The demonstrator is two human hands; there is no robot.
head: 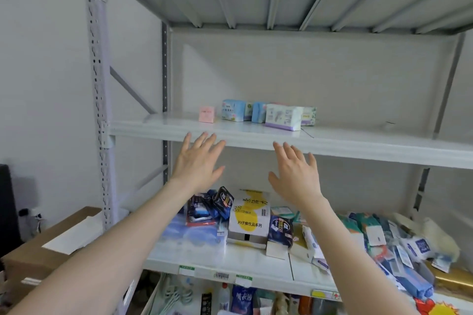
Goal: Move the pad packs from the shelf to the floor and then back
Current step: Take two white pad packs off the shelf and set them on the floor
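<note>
Several pad packs sit in a row toward the back of the grey metal shelf [358, 140]: a small pink pack [206, 114], a light-blue pack [233, 110], another blue pack [258, 112], a white-and-purple pack [282, 116] in front, and a green-patterned pack [309, 115] behind it. My left hand [198, 162] is raised just below the shelf's front edge, fingers straight and spread, holding nothing. My right hand [297, 174] is raised beside it, fingers straight, also empty. Neither hand touches a pack.
The shelf below [256, 266] holds many packets, a white-and-yellow box [249, 215] and dark blue packs [280, 230]. A cardboard box [51, 243] stands at the lower left beside the upright post [98, 84]. Bottles and packs fill the lowest level [240, 299].
</note>
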